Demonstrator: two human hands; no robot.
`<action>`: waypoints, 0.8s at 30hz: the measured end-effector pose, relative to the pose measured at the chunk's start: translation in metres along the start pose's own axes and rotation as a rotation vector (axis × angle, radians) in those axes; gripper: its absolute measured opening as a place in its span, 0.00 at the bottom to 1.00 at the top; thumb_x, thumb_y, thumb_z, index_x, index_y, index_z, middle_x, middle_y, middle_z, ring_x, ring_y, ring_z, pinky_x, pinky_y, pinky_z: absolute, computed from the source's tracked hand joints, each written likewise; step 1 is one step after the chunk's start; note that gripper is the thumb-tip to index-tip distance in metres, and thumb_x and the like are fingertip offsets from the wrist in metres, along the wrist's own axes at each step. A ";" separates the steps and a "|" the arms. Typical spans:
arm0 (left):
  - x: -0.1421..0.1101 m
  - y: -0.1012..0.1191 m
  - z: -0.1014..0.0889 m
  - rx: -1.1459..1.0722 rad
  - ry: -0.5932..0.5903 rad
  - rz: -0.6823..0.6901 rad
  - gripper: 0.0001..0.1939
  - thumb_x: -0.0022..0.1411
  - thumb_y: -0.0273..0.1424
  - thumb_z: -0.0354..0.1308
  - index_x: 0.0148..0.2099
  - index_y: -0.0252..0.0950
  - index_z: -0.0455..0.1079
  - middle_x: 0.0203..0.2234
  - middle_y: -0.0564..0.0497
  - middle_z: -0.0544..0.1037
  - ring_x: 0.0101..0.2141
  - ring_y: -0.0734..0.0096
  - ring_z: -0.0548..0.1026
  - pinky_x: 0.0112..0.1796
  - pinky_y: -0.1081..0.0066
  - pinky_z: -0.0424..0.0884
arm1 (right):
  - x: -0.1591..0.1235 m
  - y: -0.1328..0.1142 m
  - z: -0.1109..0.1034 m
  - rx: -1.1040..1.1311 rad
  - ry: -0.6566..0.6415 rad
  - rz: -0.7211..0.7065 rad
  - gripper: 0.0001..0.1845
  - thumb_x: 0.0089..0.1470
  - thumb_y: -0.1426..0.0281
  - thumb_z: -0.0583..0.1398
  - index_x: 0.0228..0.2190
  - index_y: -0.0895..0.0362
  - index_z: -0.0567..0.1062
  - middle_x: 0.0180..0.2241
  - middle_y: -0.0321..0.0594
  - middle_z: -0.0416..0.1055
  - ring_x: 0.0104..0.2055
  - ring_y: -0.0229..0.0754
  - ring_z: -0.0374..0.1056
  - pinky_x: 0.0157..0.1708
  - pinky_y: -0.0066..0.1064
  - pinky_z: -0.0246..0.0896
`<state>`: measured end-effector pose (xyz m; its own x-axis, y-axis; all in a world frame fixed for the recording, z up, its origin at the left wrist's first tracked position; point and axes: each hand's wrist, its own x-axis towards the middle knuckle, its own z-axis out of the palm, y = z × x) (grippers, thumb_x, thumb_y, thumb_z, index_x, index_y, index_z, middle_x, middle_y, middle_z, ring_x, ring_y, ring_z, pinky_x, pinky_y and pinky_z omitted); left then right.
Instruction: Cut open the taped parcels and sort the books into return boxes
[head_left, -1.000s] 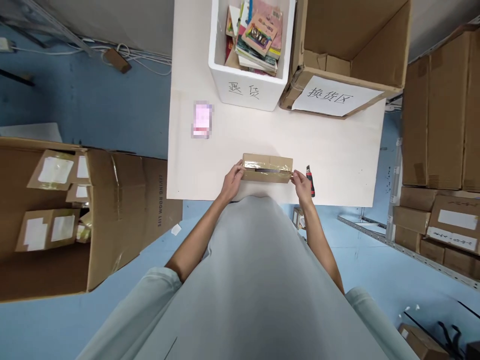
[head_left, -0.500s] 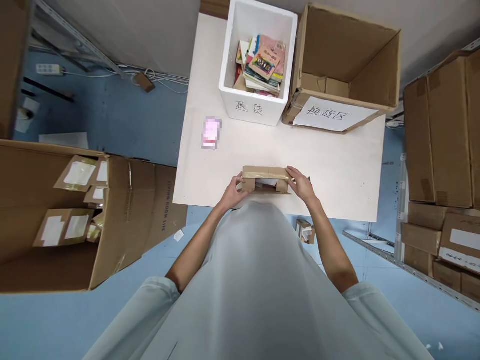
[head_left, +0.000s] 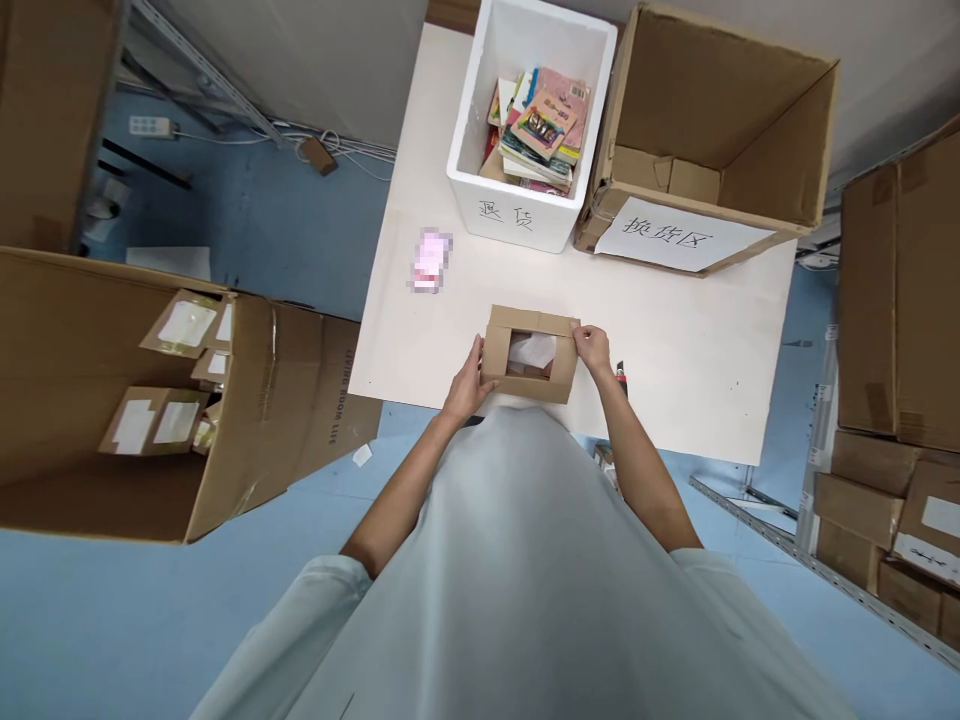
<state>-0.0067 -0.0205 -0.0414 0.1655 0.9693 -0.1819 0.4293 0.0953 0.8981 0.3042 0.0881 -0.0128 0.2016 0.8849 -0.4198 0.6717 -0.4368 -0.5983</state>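
A small cardboard box (head_left: pixel 498 345) sits at the near edge of the white table (head_left: pixel 675 350). Its flaps are parted around a rectangular gap, through which white wrapping (head_left: pixel 534 350) shows; whatever lies beneath is hidden. My left hand (head_left: pixel 466 385) grips the box's left side, with the thumb at the near corner and the fingers along the wall. At the far right corner, my right hand (head_left: pixel 592 348) pinches the cardboard edge with curled fingers. A red and black box cutter (head_left: pixel 621 378) lies just right of my right hand, partly covered by the forearm.
Behind the small box stand a white foam box (head_left: pixel 517 215) with several books (head_left: pixel 544 125) and a large open carton (head_left: pixel 720 130) with a paper label. A blurred pink item (head_left: pixel 430 260) lies left. Another big carton (head_left: pixel 300 390) holds labelled parcels. Stacked cartons (head_left: pixel 866 300) fill the right.
The small box has tilted, so its top opening now faces me instead of its narrow side. My right hand has shifted to the far right corner. The box cutter shows more.
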 end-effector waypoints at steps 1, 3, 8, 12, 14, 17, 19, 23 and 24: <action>0.003 0.001 0.000 0.007 0.015 0.009 0.55 0.71 0.40 0.68 0.87 0.45 0.38 0.80 0.30 0.59 0.74 0.43 0.70 0.70 0.42 0.71 | 0.004 -0.002 0.001 0.007 0.019 0.028 0.27 0.72 0.46 0.55 0.36 0.54 0.78 0.40 0.48 0.84 0.46 0.49 0.76 0.48 0.34 0.68; 0.006 0.006 -0.003 0.065 0.035 0.017 0.55 0.72 0.38 0.68 0.87 0.45 0.37 0.81 0.30 0.58 0.75 0.42 0.69 0.70 0.41 0.71 | 0.005 -0.003 0.001 0.042 0.060 0.054 0.21 0.72 0.49 0.57 0.42 0.54 0.77 0.46 0.50 0.84 0.48 0.50 0.76 0.50 0.36 0.68; -0.001 0.043 -0.011 0.391 0.026 0.116 0.47 0.70 0.30 0.70 0.83 0.38 0.53 0.78 0.33 0.64 0.76 0.41 0.64 0.73 0.42 0.65 | -0.044 0.008 -0.006 0.110 0.245 -0.066 0.18 0.72 0.53 0.59 0.49 0.54 0.73 0.49 0.48 0.81 0.42 0.48 0.74 0.46 0.39 0.68; -0.003 0.071 -0.001 0.512 -0.088 0.160 0.24 0.73 0.27 0.66 0.69 0.39 0.73 0.61 0.41 0.82 0.60 0.48 0.77 0.60 0.52 0.77 | -0.103 0.010 -0.006 -0.051 0.162 -0.273 0.15 0.78 0.59 0.55 0.46 0.53 0.78 0.46 0.46 0.81 0.45 0.50 0.73 0.47 0.40 0.68; 0.002 0.076 0.007 0.563 -0.151 0.164 0.14 0.76 0.30 0.64 0.61 0.38 0.78 0.52 0.41 0.86 0.55 0.48 0.77 0.54 0.54 0.77 | -0.120 0.004 0.000 -0.173 -0.005 -0.449 0.16 0.79 0.64 0.54 0.46 0.53 0.81 0.48 0.47 0.83 0.51 0.52 0.72 0.50 0.40 0.68; 0.013 0.078 0.012 0.645 -0.214 0.172 0.11 0.80 0.36 0.60 0.53 0.37 0.82 0.44 0.39 0.86 0.49 0.46 0.77 0.49 0.53 0.76 | -0.126 -0.007 0.009 -0.371 -0.179 -0.610 0.19 0.79 0.69 0.53 0.49 0.56 0.84 0.51 0.51 0.84 0.54 0.56 0.70 0.54 0.44 0.69; 0.016 0.079 0.009 0.664 -0.236 0.199 0.15 0.82 0.37 0.57 0.50 0.37 0.83 0.44 0.38 0.86 0.48 0.47 0.76 0.49 0.53 0.74 | -0.127 -0.008 0.007 -0.442 -0.187 -0.641 0.20 0.79 0.70 0.53 0.53 0.58 0.84 0.53 0.54 0.83 0.54 0.58 0.70 0.55 0.47 0.69; 0.010 0.080 -0.012 0.650 -0.186 0.255 0.17 0.83 0.41 0.55 0.56 0.38 0.83 0.56 0.37 0.85 0.53 0.45 0.77 0.52 0.50 0.74 | -0.132 0.014 -0.013 -0.398 -0.009 -0.600 0.21 0.79 0.63 0.56 0.61 0.57 0.81 0.59 0.55 0.80 0.58 0.59 0.70 0.58 0.48 0.69; 0.006 0.079 -0.018 0.650 -0.151 0.252 0.18 0.82 0.42 0.56 0.58 0.38 0.82 0.59 0.37 0.83 0.57 0.43 0.76 0.55 0.49 0.74 | -0.133 0.024 -0.018 -0.377 0.044 -0.564 0.21 0.79 0.60 0.58 0.62 0.57 0.81 0.59 0.55 0.80 0.58 0.60 0.70 0.58 0.49 0.69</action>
<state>0.0120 -0.0026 0.0353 0.4304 0.8975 -0.0963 0.7966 -0.3275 0.5081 0.3060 -0.0371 0.0410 -0.2289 0.9701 -0.0804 0.8836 0.1724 -0.4354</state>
